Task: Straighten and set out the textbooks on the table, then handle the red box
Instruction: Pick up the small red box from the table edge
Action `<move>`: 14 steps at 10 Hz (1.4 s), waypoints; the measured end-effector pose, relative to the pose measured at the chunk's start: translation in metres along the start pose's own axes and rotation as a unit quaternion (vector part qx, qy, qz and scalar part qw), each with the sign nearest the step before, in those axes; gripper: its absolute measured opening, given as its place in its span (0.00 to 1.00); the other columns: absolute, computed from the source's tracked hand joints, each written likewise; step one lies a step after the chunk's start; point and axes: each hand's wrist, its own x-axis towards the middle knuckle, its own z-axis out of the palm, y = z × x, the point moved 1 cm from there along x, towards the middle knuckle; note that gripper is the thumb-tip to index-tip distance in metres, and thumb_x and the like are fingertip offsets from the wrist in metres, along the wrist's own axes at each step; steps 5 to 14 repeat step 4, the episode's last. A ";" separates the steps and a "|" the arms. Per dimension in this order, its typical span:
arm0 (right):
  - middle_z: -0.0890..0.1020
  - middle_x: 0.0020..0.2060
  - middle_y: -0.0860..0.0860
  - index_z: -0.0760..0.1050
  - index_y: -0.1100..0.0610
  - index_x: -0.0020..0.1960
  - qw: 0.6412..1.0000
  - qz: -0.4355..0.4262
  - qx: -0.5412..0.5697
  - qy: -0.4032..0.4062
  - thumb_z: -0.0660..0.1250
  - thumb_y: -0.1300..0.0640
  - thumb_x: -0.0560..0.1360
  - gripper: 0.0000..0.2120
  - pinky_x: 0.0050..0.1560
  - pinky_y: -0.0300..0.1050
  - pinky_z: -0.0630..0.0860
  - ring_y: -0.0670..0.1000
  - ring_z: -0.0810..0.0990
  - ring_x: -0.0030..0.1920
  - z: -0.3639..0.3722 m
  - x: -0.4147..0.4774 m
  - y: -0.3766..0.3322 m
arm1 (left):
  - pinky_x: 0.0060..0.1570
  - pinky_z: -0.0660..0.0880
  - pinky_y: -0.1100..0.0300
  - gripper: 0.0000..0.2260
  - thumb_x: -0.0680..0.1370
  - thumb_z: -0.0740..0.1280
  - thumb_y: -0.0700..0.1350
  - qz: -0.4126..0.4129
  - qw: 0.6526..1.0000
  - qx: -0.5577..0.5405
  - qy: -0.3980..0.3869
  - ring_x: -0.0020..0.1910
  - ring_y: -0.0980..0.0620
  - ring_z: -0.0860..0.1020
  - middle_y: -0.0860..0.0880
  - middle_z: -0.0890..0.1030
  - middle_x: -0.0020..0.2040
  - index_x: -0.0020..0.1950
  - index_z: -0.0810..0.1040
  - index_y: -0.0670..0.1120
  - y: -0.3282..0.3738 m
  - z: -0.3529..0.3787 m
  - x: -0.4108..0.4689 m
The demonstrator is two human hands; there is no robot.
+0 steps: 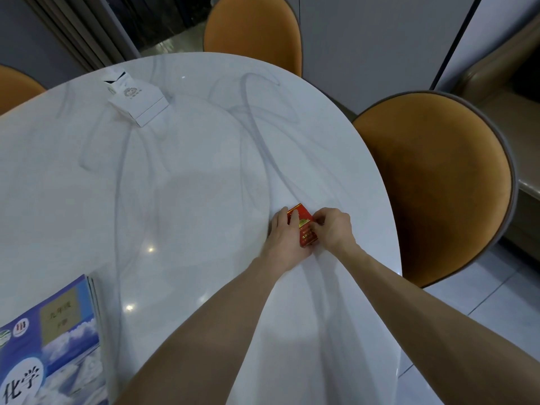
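A small red box (pixel 304 229) with gold print lies on the white marble table (pixel 190 176) near its right edge. My left hand (pixel 285 238) grips the box's left side, with a finger laid across its top. My right hand (pixel 333 229) pinches the box's right side with fingertips. A stack of textbooks (pixel 49 343) with a blue sky cover lies squared at the table's near left corner, partly cut off by the frame.
A white open carton (pixel 136 97) sits at the far left of the table. Orange chairs stand around it: one at the right (pixel 432 182), one at the back (pixel 252 30), one at the far left (pixel 16 86). Tiled floor shows at the lower right.
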 end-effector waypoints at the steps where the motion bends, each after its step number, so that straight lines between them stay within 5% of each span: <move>1: 0.83 0.53 0.59 0.78 0.62 0.57 1.000 0.002 -0.018 0.001 0.64 0.62 0.76 0.12 0.54 0.46 0.76 0.58 0.80 0.54 -0.003 -0.002 -0.002 | 0.77 0.54 0.51 0.42 0.71 0.71 0.55 0.001 1.000 -0.005 -0.015 0.78 0.44 0.49 0.43 0.52 0.78 0.77 0.53 0.44 -0.002 -0.001 -0.002; 2: 0.82 0.56 0.59 0.76 0.62 0.61 1.000 0.001 -0.026 -0.002 0.63 0.61 0.76 0.15 0.55 0.46 0.75 0.58 0.79 0.57 -0.005 -0.004 -0.007 | 0.76 0.56 0.49 0.42 0.71 0.71 0.57 -0.001 1.000 -0.016 -0.020 0.78 0.45 0.47 0.44 0.51 0.78 0.77 0.53 0.46 -0.004 -0.003 -0.005; 4: 0.80 0.54 0.59 0.76 0.62 0.59 0.995 -0.027 -0.093 -0.006 0.60 0.59 0.77 0.13 0.50 0.49 0.77 0.59 0.79 0.51 -0.014 -0.017 -0.026 | 0.69 0.68 0.51 0.25 0.77 0.64 0.49 0.013 0.999 -0.013 0.042 0.74 0.46 0.58 0.44 0.63 0.73 0.72 0.64 0.44 -0.001 -0.030 -0.022; 14: 0.80 0.54 0.59 0.76 0.62 0.59 0.995 -0.027 -0.093 -0.006 0.60 0.59 0.77 0.13 0.50 0.49 0.77 0.59 0.79 0.51 -0.014 -0.017 -0.026 | 0.69 0.68 0.51 0.25 0.77 0.64 0.49 0.013 0.999 -0.013 0.042 0.74 0.46 0.58 0.44 0.63 0.73 0.72 0.64 0.44 -0.001 -0.030 -0.022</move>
